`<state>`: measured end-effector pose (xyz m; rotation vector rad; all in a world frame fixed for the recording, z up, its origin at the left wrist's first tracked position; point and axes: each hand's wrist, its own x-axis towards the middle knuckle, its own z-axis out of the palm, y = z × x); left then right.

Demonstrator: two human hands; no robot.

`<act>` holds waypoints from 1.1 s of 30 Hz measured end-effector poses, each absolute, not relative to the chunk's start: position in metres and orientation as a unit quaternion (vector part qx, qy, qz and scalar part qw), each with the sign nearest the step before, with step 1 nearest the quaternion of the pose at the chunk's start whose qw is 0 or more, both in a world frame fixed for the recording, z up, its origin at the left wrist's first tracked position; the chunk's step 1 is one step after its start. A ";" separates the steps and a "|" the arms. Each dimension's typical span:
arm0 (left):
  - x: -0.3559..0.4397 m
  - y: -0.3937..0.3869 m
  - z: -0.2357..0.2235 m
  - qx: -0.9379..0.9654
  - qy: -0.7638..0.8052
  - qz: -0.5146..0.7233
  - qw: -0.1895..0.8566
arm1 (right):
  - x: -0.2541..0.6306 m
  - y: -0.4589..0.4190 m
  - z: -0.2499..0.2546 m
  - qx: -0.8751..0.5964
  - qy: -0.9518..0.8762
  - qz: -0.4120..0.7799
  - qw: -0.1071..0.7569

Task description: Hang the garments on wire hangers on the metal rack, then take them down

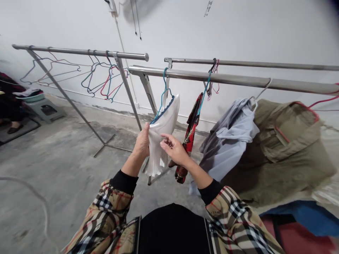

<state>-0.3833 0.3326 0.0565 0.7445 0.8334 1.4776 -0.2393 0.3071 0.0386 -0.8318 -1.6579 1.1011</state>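
A white garment (164,121) of shiny, soft cloth with a blue upper edge hangs on a blue hanger (164,92), which is hooked over the front metal rail. My left hand (142,143) is at the garment's left edge, closed around the cloth, its fingers partly hidden. In front of the cloth is my right hand (175,150), its fingers slightly bent and apart, holding nothing. Just to its right hangs a red and black patterned cloth (189,139) on another blue hanger.
A grey-blue garment (227,134) and an olive jacket (293,141) hang farther right. At left, a second rack (79,51) carries several wire hangers. A grey stool (43,107) with a basin stands at far left, near a person's foot. A pale hose (39,197) crosses the floor.
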 end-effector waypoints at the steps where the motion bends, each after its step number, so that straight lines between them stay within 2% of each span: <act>1: -0.383 0.334 0.057 0.310 0.362 0.675 0.563 | -0.240 0.306 0.038 -0.340 -0.680 0.450 0.469; 4: -0.383 0.337 0.055 0.281 0.360 0.734 0.503 | -0.238 0.304 0.034 -0.348 -0.691 0.442 0.454; 11: -0.394 0.342 0.051 0.284 0.336 0.709 0.550 | -0.229 0.305 0.022 -0.369 -0.684 0.444 0.445; 15: -0.401 0.339 0.046 0.315 0.354 0.715 0.514 | -0.229 0.303 0.022 -0.376 -0.686 0.448 0.433; 17: -0.405 0.338 0.040 0.377 0.388 0.719 0.435 | -0.229 0.303 0.023 -0.375 -0.692 0.445 0.427; 22: -0.417 0.342 0.029 0.519 0.468 0.709 0.099 | -0.231 0.305 0.023 -0.372 -0.710 0.424 0.420; 25: -0.422 0.344 0.027 0.549 0.464 0.694 -0.051 | -0.233 0.309 0.021 -0.365 -0.716 0.419 0.422; 28: -0.423 0.340 0.027 0.558 0.448 0.690 -0.109 | -0.235 0.311 0.019 -0.361 -0.717 0.416 0.426; 33: -0.420 0.329 0.019 0.541 0.456 0.696 -0.125 | -0.239 0.314 0.015 -0.370 -0.711 0.412 0.434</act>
